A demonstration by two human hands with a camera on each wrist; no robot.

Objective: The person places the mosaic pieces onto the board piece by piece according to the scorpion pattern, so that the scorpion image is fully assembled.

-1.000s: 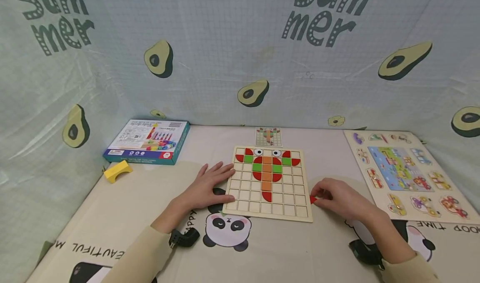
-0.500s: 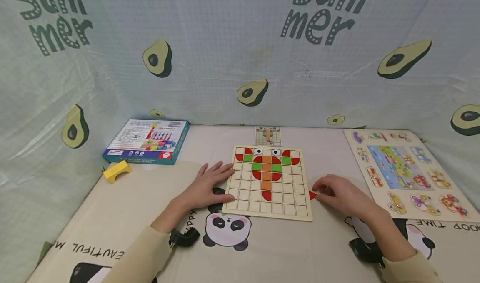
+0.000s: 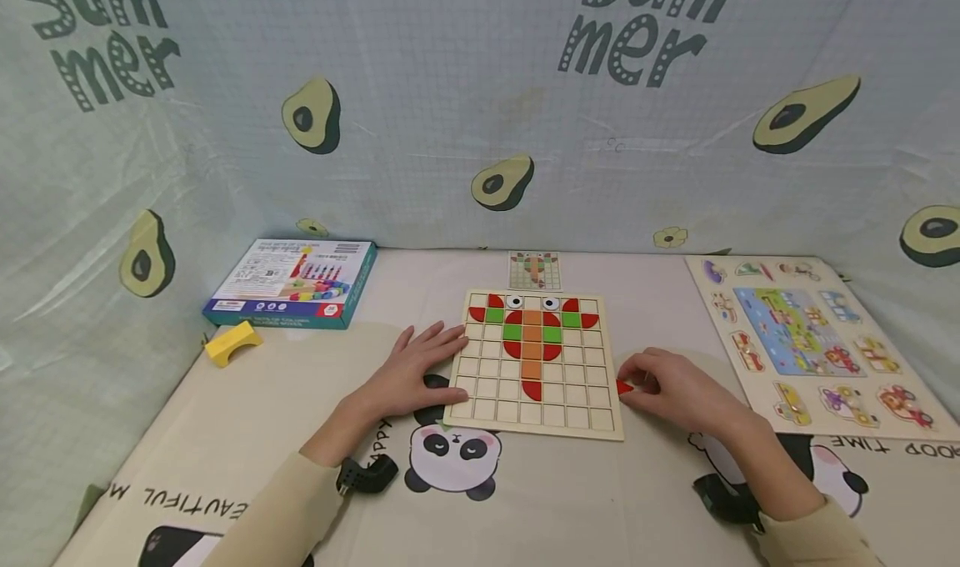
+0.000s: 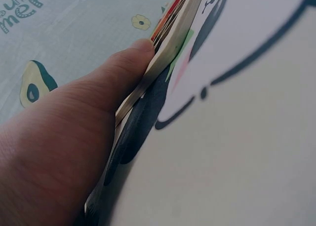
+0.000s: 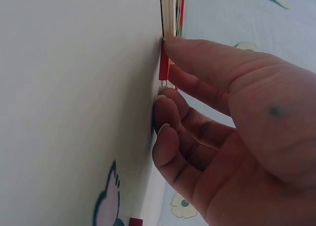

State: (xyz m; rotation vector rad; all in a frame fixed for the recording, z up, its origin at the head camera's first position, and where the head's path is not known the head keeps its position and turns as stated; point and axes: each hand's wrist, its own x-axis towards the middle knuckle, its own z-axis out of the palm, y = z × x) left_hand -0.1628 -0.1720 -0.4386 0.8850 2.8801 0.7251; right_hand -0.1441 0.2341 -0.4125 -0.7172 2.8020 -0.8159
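Observation:
A wooden grid board (image 3: 492, 415) lies on the table, with red, green and orange tiles and two eye tiles set in its upper and middle squares. The left hand (image 3: 415, 369) rests against the board's left edge, fingers spread; its thumb (image 4: 126, 65) lies on the rim in the left wrist view. Beside the board's right edge, the right hand (image 3: 675, 390) pinches a small red tile (image 3: 623, 387) between thumb and forefinger. In the right wrist view this red tile (image 5: 164, 63) is seen edge-on, and the other fingers are curled close to the tabletop.
A small pattern card (image 3: 535, 270) lies behind the board. At left are a boxed set (image 3: 292, 283) and a yellow arch block (image 3: 234, 344). A picture puzzle board (image 3: 795, 329) lies at right. Another red piece (image 5: 136, 221) shows low in the right wrist view.
The right hand and the red tile have shifted slightly away from the person along the board's right edge, and the tile has turned a little. The left hand stays in place.

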